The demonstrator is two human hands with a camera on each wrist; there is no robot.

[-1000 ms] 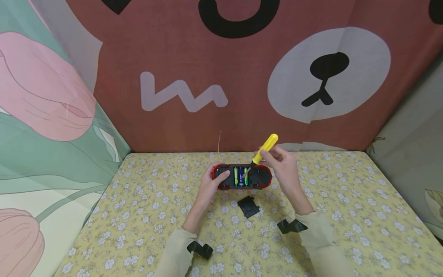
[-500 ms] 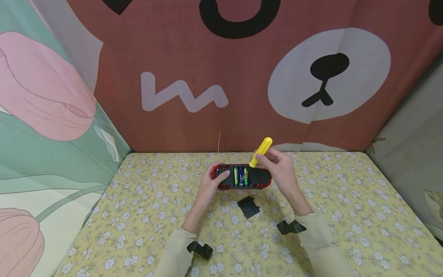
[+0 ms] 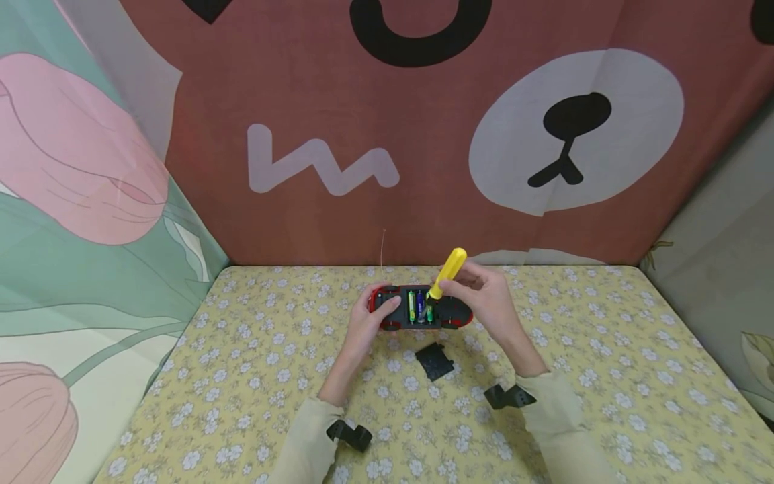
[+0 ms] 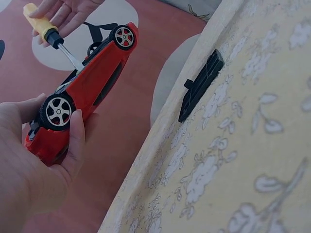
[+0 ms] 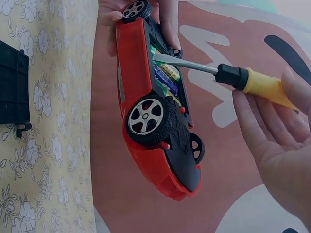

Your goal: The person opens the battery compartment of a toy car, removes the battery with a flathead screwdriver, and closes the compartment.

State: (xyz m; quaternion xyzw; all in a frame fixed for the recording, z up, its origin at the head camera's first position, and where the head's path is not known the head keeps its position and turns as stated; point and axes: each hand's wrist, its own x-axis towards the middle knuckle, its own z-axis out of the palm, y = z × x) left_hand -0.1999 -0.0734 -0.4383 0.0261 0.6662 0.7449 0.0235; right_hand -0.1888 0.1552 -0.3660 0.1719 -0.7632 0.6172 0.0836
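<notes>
A red toy car (image 3: 456, 312) is held upside down above the table, its black underside facing up. My left hand (image 3: 366, 321) grips one end of it, thumb on the underside. Several green and blue batteries (image 5: 167, 77) lie in its uncovered compartment. My right hand (image 3: 492, 306) holds a flat-blade screwdriver (image 3: 449, 272) by its yellow handle. In the right wrist view its metal blade (image 5: 187, 63) reaches into the compartment at the batteries; whether the tip touches one I cannot tell. A black battery cover (image 3: 434, 361) lies on the table just in front of the car.
A flowered yellow cloth (image 3: 272, 376) covers the table. Behind it hangs a brown printed backdrop (image 3: 338, 228). From the car's left end a thin wire (image 3: 381, 252) sticks up. Dark wrist mounts (image 3: 349, 437) sit on both sleeves.
The right hand and the screwdriver have moved left and slightly down, and the handle stands more upright over the batteries. Left hand, car and cover have stayed nearly still.
</notes>
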